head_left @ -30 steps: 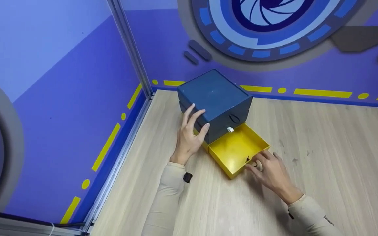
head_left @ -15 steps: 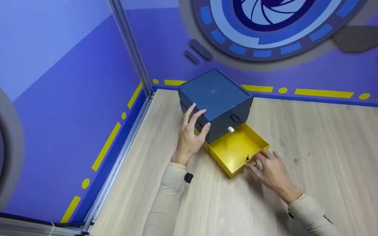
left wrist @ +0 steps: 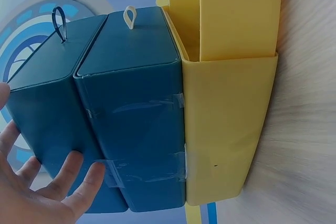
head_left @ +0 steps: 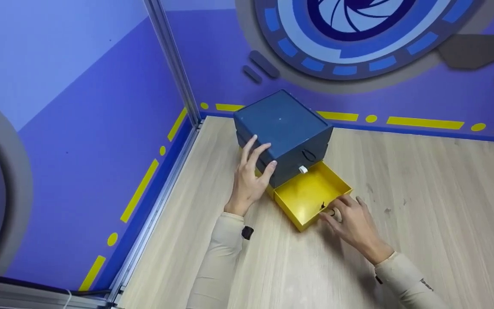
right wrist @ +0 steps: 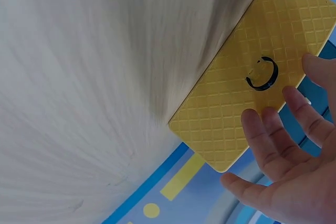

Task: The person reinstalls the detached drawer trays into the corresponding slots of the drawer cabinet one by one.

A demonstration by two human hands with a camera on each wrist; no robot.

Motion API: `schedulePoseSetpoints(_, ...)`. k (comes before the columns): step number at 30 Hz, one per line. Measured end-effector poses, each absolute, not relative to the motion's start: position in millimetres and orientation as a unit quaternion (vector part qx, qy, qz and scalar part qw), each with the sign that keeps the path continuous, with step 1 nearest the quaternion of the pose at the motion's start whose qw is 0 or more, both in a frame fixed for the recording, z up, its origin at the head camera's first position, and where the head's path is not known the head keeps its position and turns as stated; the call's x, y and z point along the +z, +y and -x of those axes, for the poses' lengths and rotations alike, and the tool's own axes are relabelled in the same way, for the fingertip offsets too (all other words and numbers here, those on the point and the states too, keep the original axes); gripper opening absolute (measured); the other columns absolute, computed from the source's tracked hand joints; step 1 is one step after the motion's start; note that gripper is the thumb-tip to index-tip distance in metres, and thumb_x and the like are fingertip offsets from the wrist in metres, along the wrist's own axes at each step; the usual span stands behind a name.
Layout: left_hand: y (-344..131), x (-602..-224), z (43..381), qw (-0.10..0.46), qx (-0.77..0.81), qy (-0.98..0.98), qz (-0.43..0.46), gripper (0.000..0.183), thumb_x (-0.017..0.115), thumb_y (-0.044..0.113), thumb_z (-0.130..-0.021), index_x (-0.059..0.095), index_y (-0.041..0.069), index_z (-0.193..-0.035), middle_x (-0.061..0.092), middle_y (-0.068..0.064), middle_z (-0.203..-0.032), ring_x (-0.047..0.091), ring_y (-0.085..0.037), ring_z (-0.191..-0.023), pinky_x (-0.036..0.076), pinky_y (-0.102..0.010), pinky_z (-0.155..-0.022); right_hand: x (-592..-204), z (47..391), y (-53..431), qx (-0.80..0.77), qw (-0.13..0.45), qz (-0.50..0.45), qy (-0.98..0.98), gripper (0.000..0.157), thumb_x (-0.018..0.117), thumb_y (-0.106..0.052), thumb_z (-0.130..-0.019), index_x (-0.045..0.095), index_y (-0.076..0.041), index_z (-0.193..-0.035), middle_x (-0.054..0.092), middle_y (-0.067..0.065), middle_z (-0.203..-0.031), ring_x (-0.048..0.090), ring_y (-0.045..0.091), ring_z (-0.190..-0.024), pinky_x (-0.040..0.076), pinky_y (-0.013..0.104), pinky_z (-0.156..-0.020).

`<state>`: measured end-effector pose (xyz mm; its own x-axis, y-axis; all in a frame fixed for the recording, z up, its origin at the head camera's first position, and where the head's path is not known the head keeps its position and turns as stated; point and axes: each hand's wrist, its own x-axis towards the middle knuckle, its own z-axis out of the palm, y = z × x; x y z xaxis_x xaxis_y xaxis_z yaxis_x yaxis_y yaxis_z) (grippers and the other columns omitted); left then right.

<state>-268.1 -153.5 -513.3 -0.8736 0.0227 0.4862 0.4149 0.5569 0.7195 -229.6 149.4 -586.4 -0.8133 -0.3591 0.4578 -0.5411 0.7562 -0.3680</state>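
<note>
A stack of drawer boxes, dark blue above [head_left: 283, 122] and a yellow casing [left wrist: 226, 129] below, stands on the table. Out of the casing sticks a yellow drawer [head_left: 289, 210], pulled partway, its inside bare but for a small dark knot at the front wall. My left hand [head_left: 247, 182] rests spread against the left side of the blue boxes. At the drawer's front panel, my right hand [head_left: 356, 223] touches the upper edge with fingers loosely extended. Beside those fingers is a black pull loop [right wrist: 273, 74] on the panel, not gripped.
A black loop [head_left: 309, 155] and a white loop [head_left: 302, 169] hang on the fronts of the blue boxes. Patterned blue and purple walls stand behind and to the left, joined by a metal post [head_left: 172, 60]. Wood-grain tabletop [head_left: 435, 206] extends to the right.
The yellow drawer has slid very slightly inward, with my right hand following it. My left hand keeps its place on the blue boxes; the head view has shifted a little.
</note>
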Motion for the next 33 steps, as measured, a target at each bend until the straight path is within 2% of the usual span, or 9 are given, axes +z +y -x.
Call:
schedulePoseSetpoints(11, -152.9, -515.8, 267.6, 0.216, -0.449, -0.858, 0.127, 0.048, 0.063, 0.04, -0.107, 0.056, 0.029, -0.152, 0.029, -0.002, -0.176, 0.043, -0.029, -0.156, 0.046, -0.057, -0.118, -586.5, 232.8, 147.7, 0.249, 0.165, -0.242, -0.923, 0.024, 0.089, -0.028, -0.088, 0.077, -0.008, -0.093, 0.074, 0.013, -0.104, 0.071, 0.035, -0.099, 0.042, 0.076, -0.107)
schedulePoseSetpoints(17, -153.4, -514.7, 269.1, 0.216, -0.451, -0.857, 0.129, 0.048, 0.063, 0.041, -0.107, 0.056, 0.029, -0.153, 0.028, -0.001, -0.176, 0.041, -0.029, -0.157, 0.043, -0.058, -0.121, -585.6, 236.1, 146.1, 0.255, 0.166, -0.241, -0.922, 0.025, 0.089, -0.028, -0.087, 0.077, -0.007, -0.093, 0.073, 0.013, -0.104, 0.071, 0.035, -0.098, 0.043, 0.076, -0.107)
schedulePoseSetpoints(33, -152.0, -515.4, 270.5, 0.227, -0.448, -0.854, 0.134, 0.048, 0.063, 0.038, -0.106, 0.056, 0.026, -0.152, 0.029, -0.005, -0.175, 0.042, -0.032, -0.156, 0.045, -0.059, -0.119, -588.0, 240.2, 141.1, 0.249, 0.182, -0.241, -0.92, 0.026, 0.088, -0.028, -0.089, 0.077, -0.005, -0.094, 0.072, 0.017, -0.106, 0.072, 0.036, -0.093, 0.046, 0.076, -0.104)
